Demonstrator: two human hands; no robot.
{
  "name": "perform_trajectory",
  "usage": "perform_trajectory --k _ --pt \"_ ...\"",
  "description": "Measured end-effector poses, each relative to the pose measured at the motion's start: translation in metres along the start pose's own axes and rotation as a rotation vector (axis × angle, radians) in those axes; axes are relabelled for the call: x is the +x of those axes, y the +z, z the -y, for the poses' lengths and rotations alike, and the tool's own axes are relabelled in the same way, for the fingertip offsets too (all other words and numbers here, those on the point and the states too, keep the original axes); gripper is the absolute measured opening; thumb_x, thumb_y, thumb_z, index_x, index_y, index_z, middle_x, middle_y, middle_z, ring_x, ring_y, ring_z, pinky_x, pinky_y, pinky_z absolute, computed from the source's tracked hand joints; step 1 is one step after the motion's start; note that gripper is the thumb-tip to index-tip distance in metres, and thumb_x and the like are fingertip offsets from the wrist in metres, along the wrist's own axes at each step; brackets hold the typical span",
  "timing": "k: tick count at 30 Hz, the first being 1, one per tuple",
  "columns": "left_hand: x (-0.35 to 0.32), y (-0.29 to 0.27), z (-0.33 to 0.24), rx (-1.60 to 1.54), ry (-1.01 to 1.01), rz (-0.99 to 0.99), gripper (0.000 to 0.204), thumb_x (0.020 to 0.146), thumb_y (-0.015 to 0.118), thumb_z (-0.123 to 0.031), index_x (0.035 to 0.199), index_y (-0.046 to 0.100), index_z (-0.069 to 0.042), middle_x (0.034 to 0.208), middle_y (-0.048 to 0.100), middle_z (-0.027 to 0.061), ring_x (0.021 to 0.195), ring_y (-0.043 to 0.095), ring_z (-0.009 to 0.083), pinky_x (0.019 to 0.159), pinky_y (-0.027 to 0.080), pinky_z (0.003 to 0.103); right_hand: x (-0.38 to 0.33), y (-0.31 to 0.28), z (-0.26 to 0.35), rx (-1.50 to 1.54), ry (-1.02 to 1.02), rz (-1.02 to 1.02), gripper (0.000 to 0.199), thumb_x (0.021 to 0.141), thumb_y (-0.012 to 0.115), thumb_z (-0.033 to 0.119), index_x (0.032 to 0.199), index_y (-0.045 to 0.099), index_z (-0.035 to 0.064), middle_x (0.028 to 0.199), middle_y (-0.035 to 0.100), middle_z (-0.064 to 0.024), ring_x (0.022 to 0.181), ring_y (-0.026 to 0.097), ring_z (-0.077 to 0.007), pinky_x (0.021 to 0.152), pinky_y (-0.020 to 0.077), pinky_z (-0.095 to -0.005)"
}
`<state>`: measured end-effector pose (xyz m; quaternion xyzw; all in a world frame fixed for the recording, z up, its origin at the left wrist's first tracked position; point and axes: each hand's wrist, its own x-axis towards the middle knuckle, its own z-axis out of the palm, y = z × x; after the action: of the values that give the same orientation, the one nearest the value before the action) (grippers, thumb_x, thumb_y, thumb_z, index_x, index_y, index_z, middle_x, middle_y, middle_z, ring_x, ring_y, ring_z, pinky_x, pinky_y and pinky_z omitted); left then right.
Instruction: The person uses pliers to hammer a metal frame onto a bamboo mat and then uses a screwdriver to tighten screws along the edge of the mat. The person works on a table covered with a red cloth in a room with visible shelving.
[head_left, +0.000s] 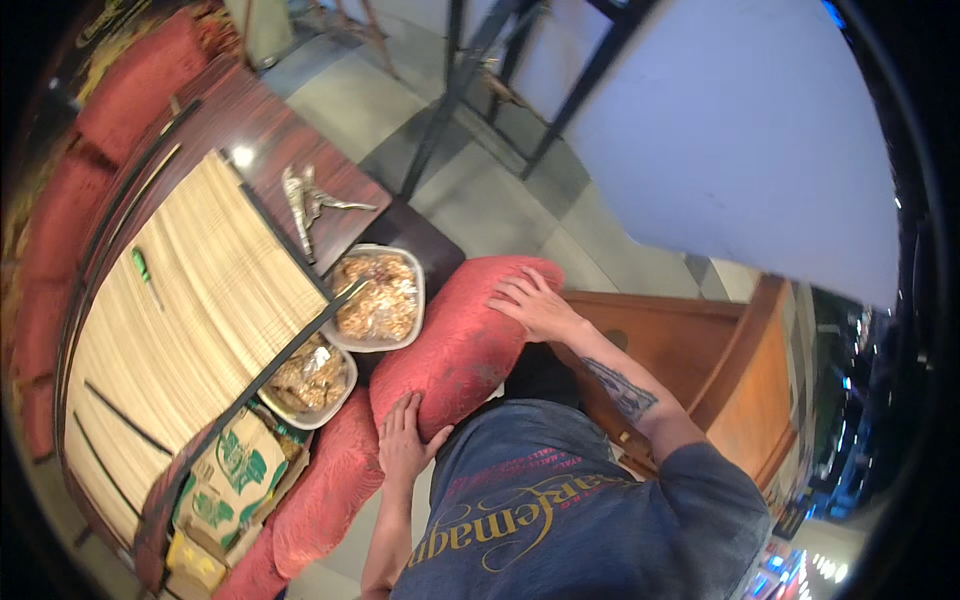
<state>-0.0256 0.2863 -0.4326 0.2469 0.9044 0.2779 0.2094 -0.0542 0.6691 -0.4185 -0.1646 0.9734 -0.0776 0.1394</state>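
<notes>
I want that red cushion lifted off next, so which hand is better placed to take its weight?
Probably the left hand: it cups the lower end of the red cushion from beneath, while the right hand only lies flat on its top, steadying it.

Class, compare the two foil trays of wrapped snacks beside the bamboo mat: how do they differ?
The farther foil tray shows whole and lies beside the red cushion under both hands; the nearer foil tray is partly hidden by the dark strip crossing it. The farther one looks fuller. Both hold clear-wrapped golden snacks.
</notes>
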Motion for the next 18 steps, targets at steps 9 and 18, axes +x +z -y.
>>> perform_trajectory --k 9,18 --pt "-0.014 0.003 0.016 -0.047 -0.210 -0.363 0.008 0.085 0.066 -0.016 0.088 0.066 -0.008 0.098 0.072 0.0082 0.090 0.067 0.0302 0.081 0.051 0.042 0.048 -0.032 -0.010 0.194 -0.046 0.610 0.121 0.052 0.094 0.054 0.154 0.039 0.0187 0.155 0.037 -0.0167 0.147 0.028 -0.0391 0.117 0.0218 -0.0666" --pt "-0.016 0.011 0.009 0.051 -0.467 -0.400 0.009 0.077 0.064 -0.014 0.083 0.064 -0.008 0.087 0.066 0.0096 0.087 0.064 0.0305 0.080 0.049 0.042 0.093 -0.009 -0.046 0.322 -0.528 0.737 0.122 0.061 0.078 0.076 0.161 0.030 0.0257 0.154 0.035 -0.0172 0.137 0.034 -0.0396 0.108 0.0303 -0.0510"
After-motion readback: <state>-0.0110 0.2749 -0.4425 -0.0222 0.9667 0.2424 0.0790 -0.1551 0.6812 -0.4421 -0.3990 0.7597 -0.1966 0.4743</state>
